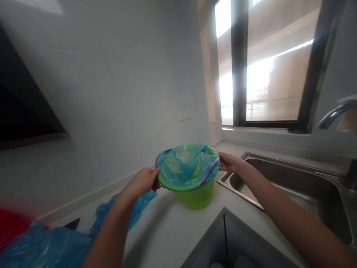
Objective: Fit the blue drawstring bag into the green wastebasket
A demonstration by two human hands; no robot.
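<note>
A pale kitchen countertop (173, 227) runs along a white tiled wall (111, 85), with a window (267, 70) at far right. A steel sink (295, 190) and faucet (334, 113) lie to the right; loose blue bags (47, 245) crowd the near left. At centre stands a green basket (196, 195) lined with a blue bag (186, 165). The left hand (142, 182) and right hand (227, 162) each pinch the bag's edge at opposite sides of the rim, fingers closed on the plastic.

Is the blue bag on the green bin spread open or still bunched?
Spread open. The blue bag lines the green bin, its edge pulled over the rim; the left hand and right hand grip opposite sides.
</note>
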